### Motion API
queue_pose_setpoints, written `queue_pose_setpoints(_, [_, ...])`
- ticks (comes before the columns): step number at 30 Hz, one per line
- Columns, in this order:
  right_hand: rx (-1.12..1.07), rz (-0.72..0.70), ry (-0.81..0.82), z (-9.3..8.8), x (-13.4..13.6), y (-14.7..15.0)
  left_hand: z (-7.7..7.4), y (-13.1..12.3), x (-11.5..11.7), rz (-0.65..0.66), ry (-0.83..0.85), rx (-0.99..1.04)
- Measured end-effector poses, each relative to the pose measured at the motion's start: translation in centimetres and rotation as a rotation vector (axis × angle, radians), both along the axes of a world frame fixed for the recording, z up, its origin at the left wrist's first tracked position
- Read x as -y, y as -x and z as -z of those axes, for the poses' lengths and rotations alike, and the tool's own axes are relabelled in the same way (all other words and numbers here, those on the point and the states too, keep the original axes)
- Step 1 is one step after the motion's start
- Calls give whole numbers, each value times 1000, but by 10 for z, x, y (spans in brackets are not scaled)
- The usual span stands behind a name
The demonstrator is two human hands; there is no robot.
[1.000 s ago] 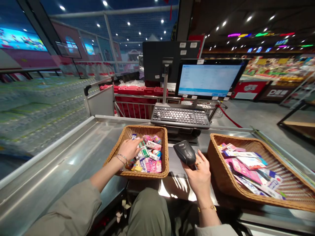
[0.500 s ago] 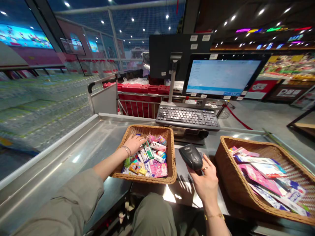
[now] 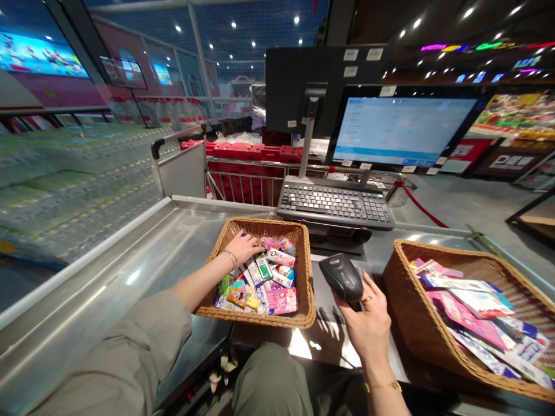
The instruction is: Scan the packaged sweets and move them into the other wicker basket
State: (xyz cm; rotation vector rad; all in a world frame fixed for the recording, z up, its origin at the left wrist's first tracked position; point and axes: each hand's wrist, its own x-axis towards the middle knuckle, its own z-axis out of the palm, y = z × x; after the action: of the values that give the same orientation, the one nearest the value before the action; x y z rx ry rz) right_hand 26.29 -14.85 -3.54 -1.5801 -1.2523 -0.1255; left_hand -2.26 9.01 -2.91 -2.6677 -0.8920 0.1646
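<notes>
My left hand [image 3: 245, 247] reaches into the left wicker basket [image 3: 303, 315], its fingers curled down on the small snack packs at the far side; what they grip, if anything, is hidden. Beside it lie a white Dove pack [image 3: 280, 256] and a green pack [image 3: 263, 268]. My right hand [image 3: 366, 323] is closed round the handle of a black barcode scanner [image 3: 341, 276], held above the steel counter between the two baskets.
A second wicker basket [image 3: 405, 300] at the right holds flat pink and white packets. Behind stand a keyboard [image 3: 333, 202], a lit till screen [image 3: 401, 130] and a red trolley [image 3: 251, 173]. The steel counter [image 3: 108, 289] stretches left.
My left hand has crept further toward the basket's far side among the packs. The scanner hand has stayed in place, while the view has shifted a little.
</notes>
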Motion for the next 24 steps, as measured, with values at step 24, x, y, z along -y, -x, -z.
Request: queue_pose_setpoints(24, [-44,9,8,1,1,2,12,11,8,95,7,-1])
